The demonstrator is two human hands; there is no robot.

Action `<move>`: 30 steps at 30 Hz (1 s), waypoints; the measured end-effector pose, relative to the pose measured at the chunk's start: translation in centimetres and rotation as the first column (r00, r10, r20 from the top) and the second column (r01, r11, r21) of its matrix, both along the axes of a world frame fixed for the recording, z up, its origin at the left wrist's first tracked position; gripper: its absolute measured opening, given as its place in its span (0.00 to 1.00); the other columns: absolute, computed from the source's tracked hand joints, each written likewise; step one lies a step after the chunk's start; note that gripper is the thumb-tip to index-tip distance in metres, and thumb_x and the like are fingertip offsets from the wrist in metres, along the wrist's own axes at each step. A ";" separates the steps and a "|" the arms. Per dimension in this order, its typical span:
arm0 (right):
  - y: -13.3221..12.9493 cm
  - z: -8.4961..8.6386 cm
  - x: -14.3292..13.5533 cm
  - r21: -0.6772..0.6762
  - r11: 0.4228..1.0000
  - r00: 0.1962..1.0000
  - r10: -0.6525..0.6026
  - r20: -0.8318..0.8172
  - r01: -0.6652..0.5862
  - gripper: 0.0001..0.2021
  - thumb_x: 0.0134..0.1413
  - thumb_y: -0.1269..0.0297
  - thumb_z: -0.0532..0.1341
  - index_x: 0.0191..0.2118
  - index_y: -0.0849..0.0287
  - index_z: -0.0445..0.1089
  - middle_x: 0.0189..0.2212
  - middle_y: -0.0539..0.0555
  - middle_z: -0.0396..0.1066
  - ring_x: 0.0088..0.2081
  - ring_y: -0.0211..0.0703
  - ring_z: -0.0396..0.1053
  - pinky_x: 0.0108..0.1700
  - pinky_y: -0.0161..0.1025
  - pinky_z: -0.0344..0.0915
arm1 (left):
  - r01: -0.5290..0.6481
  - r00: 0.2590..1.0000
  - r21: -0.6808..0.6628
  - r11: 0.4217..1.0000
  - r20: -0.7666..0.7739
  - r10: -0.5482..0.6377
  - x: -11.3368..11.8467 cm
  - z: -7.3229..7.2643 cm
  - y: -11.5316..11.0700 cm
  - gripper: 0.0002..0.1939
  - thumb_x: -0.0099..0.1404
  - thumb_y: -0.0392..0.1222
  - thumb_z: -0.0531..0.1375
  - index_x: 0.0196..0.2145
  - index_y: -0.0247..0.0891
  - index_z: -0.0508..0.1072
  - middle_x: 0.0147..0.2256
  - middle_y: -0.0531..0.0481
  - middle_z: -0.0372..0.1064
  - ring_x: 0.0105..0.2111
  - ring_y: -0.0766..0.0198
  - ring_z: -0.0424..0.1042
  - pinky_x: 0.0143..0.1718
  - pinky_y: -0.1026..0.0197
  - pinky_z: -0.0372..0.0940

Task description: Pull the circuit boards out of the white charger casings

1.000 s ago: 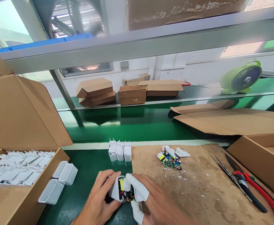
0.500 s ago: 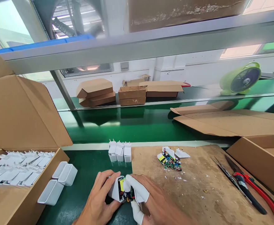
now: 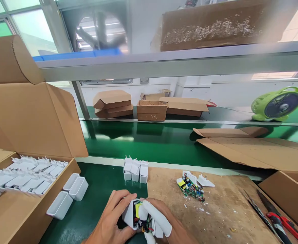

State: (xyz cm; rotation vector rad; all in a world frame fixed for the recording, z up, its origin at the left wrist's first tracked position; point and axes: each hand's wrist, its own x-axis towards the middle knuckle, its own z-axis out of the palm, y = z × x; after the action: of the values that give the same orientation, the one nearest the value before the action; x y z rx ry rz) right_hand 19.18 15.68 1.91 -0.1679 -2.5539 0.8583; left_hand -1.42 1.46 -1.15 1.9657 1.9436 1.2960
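Charger case [image 3: 131,215], white, open w/ circuit board showing, sits at bottom centre on green surface [image 3: 98,189], clamped btwn both hands. Left hand [image 3: 112,222] wraps its left side; right hand [image 3: 161,225], w/ white finger covers, presses on board from right. Three white plugs [image 3: 135,169] stand just behind; loose board [image 3: 191,188] lies on brown mat [image 3: 215,210] to the right.

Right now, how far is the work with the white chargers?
Done: three assembled chargers stand at the mat's edge. In hand: the left hand holds a white shell while the right hand presses a circuit board into it. Left: empty shells, loose boards, and a box of plug parts.
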 end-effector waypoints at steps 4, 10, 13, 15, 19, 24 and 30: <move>-0.1 0.6 -0.1 -0.039 0.999 0.999 -0.035 -0.018 0.034 0.42 0.51 0.79 0.59 0.72 0.45 0.55 0.63 0.57 0.70 0.57 0.50 0.77 0.59 0.39 0.74 | 0.005 1.000 -0.018 1.000 -0.003 -0.005 0.2 0.2 0.1 0.34 0.70 0.38 0.69 0.68 0.49 0.61 0.56 0.41 0.67 0.54 0.51 0.72 0.58 0.47 0.70; -0.4 0.8 -0.5 -0.067 0.997 0.995 -0.037 -0.095 0.031 0.38 0.56 0.77 0.61 0.71 0.46 0.57 0.63 0.59 0.70 0.59 0.52 0.75 0.61 0.43 0.74 | 0.005 1.000 0.042 0.999 0.022 -0.006 0.7 1.1 0.4 0.40 0.62 0.34 0.74 0.66 0.48 0.61 0.54 0.44 0.68 0.50 0.52 0.72 0.52 0.52 0.72; -0.4 0.8 -0.6 -0.099 0.995 0.994 -0.030 -0.101 0.020 0.36 0.57 0.76 0.62 0.70 0.47 0.59 0.63 0.60 0.70 0.59 0.51 0.75 0.60 0.42 0.75 | 0.003 1.000 0.036 0.999 0.029 -0.004 0.8 1.3 0.4 0.42 0.60 0.32 0.75 0.66 0.48 0.62 0.54 0.45 0.69 0.50 0.52 0.71 0.54 0.51 0.71; -0.5 0.8 -0.7 -0.135 0.990 0.995 -0.039 -0.090 0.027 0.35 0.57 0.75 0.62 0.69 0.48 0.60 0.63 0.60 0.70 0.59 0.52 0.74 0.59 0.42 0.75 | 0.000 0.999 0.021 1.000 0.043 -0.001 0.7 1.2 0.3 0.42 0.61 0.32 0.75 0.66 0.49 0.61 0.54 0.45 0.68 0.50 0.52 0.71 0.53 0.51 0.71; -0.9 0.5 -1.0 -0.212 0.975 0.994 -0.077 -0.081 0.058 0.32 0.58 0.74 0.60 0.67 0.46 0.62 0.62 0.58 0.70 0.60 0.53 0.74 0.59 0.44 0.75 | 0.006 0.998 0.002 1.000 0.064 -0.006 0.7 1.1 0.2 0.41 0.62 0.34 0.74 0.66 0.49 0.61 0.55 0.44 0.67 0.51 0.52 0.70 0.53 0.51 0.71; -1.3 0.2 -1.1 -0.290 0.954 0.992 -0.101 -0.081 0.074 0.31 0.58 0.73 0.58 0.66 0.46 0.63 0.62 0.57 0.70 0.59 0.52 0.74 0.58 0.44 0.76 | 0.008 0.998 0.001 1.000 0.056 -0.008 0.8 1.0 0.1 0.41 0.64 0.33 0.73 0.67 0.48 0.60 0.55 0.44 0.67 0.52 0.52 0.70 0.54 0.52 0.71; -1.3 0.3 -1.0 -0.296 0.954 0.991 -0.090 -0.094 0.059 0.33 0.57 0.75 0.59 0.68 0.47 0.62 0.60 0.58 0.71 0.58 0.52 0.74 0.58 0.44 0.76 | -0.002 0.999 0.004 1.000 0.050 0.001 0.7 1.2 0.1 0.42 0.61 0.33 0.75 0.66 0.47 0.62 0.55 0.44 0.68 0.51 0.53 0.70 0.54 0.53 0.71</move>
State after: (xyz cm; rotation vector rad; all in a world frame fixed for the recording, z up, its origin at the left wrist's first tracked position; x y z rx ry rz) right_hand 18.16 14.37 2.21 -0.2981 -2.2956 1.1800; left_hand -0.68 1.54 0.02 1.9151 1.9220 1.3366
